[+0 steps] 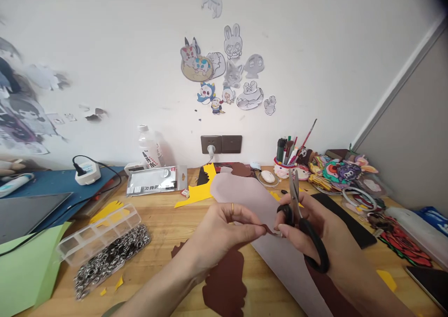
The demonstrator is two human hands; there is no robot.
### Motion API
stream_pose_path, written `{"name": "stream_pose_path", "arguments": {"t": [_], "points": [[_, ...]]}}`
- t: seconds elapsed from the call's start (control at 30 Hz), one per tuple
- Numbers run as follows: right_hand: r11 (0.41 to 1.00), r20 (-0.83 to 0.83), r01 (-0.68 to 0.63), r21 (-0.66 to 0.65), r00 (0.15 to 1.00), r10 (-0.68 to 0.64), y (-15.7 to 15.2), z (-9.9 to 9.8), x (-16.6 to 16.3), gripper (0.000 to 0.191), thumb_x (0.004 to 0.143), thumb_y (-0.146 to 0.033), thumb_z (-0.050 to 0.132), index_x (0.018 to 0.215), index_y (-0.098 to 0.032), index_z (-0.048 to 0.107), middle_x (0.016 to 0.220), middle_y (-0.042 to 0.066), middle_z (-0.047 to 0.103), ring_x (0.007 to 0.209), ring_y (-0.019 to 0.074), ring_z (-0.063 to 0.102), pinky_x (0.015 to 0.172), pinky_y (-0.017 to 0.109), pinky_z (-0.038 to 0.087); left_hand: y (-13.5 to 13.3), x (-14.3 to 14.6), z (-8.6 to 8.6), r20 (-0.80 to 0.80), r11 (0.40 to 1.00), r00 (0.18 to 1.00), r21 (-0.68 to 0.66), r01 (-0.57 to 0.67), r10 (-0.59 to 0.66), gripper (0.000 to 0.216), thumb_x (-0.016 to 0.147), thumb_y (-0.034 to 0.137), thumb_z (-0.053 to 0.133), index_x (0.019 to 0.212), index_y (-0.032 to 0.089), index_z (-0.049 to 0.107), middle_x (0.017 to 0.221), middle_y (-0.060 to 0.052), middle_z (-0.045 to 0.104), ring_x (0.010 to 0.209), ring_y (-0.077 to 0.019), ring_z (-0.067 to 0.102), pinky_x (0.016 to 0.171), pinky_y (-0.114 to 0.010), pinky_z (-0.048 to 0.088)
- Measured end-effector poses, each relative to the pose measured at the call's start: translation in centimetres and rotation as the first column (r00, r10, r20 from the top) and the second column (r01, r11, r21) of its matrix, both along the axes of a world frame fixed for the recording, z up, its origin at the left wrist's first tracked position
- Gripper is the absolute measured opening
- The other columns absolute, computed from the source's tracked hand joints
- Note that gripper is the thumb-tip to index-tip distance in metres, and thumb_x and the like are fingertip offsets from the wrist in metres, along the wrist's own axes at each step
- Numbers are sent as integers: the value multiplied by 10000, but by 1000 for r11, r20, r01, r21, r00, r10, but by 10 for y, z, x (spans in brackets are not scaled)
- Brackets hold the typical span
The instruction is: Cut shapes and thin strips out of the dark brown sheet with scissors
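Between thumb and forefinger, my left hand pinches a small brown cut piece. Black-handled scissors sit in my right hand, blades pointing up and slightly apart. The right fingertips come close to the far end of the small piece; whether they grip it too I cannot tell. Under my hands lies a long pale mauve sheet. A dark brown cut sheet with wavy edges rests on the table, partly hidden by my left arm.
An open clear box of metal eyelets stands at left, near green paper. Behind are a yellow offcut, a bottle and a pen holder. Colourful cutouts pile up at right beside a black strip.
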State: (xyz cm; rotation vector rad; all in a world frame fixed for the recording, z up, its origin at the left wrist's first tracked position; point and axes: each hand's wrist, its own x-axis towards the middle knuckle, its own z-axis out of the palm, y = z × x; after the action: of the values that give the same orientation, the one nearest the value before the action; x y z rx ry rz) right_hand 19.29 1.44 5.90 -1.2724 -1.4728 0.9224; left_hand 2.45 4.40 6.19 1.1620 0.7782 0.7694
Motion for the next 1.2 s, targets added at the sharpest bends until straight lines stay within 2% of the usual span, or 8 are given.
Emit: {"name": "stream_pose_path", "arguments": {"t": [0.23, 0.4, 0.53, 0.67, 0.83, 1.0, 1.1, 1.2], "points": [[999, 70, -23, -22, 997, 24, -5, 5, -8, 177, 704, -149, 569, 836, -229, 483, 697, -39, 594, 628, 126, 572, 594, 253, 438, -1, 5, 3, 70, 987, 988, -87, -133, 140, 34, 610, 165, 684, 620, 144, 660, 644, -5, 639, 607, -84, 522, 619, -199, 380], [999, -3, -49, -16, 999, 49, -4, 1, -6, 200, 729, -191, 578, 886, -237, 463, 720, -28, 593, 643, 135, 579, 548, 243, 438, -2, 5, 1, 59, 983, 984, -87, -164, 170, 63, 608, 174, 685, 635, 138, 641, 625, 1, 626, 584, -77, 505, 599, -196, 361], [1000, -35, -25, -5, 999, 25, -1, -4, -5, 246, 728, -196, 600, 914, -241, 444, 725, -30, 592, 662, 134, 577, 603, 259, 450, -2, 5, -2, 66, 991, 991, -82, -108, 114, 53, 621, 168, 665, 650, 135, 635, 622, -4, 618, 569, -86, 508, 582, -211, 371], [1000, -58, -17, -26, 998, 16, -2, -4, -5, 252, 709, -207, 619, 897, -241, 454, 711, -38, 581, 636, 123, 573, 583, 242, 449, -5, 9, -4, 74, 993, 994, -96, -75, 82, 61, 620, 144, 656, 653, 111, 616, 601, -7, 603, 558, -83, 511, 563, -208, 382], [999, -19, -9, -40, 1000, 9, -4, -3, -6, 241, 700, -129, 585, 874, -256, 476, 685, -61, 570, 636, 101, 561, 561, 195, 434, -5, 10, -6, 85, 994, 996, -110, 11, -2, 126, 610, 133, 658, 690, 118, 561, 614, 0, 586, 524, -91, 530, 510, -213, 392], [997, -101, 61, -40, 993, -64, -2, -3, -3, 236, 702, -175, 617, 875, -256, 478, 664, -66, 573, 610, 97, 558, 542, 172, 442, 2, 5, -4, -37, 994, 996, -86, 73, -77, 136, 585, 92, 657, 686, 128, 575, 606, 20, 566, 515, -61, 498, 516, -188, 388], [996, -117, 86, -33, 989, -89, 0, -5, -1, 229, 705, -189, 622, 874, -248, 481, 662, -56, 578, 586, 98, 546, 519, 170, 438, 8, -1, -2, -70, 998, 996, -48, 49, -52, 74, 607, 100, 635, 649, 122, 579, 577, 24, 550, 523, -58, 495, 528, -183, 397], [995, -109, 87, -42, 990, -91, 1, -7, -1, 233, 694, -177, 626, 872, -238, 489, 684, -46, 581, 619, 108, 548, 560, 187, 444, 12, -5, -2, -17, 999, 999, -5, -35, 35, 78, 621, 82, 628, 669, 120, 580, 619, 21, 564, 554, -40, 483, 545, -153, 396]]}}
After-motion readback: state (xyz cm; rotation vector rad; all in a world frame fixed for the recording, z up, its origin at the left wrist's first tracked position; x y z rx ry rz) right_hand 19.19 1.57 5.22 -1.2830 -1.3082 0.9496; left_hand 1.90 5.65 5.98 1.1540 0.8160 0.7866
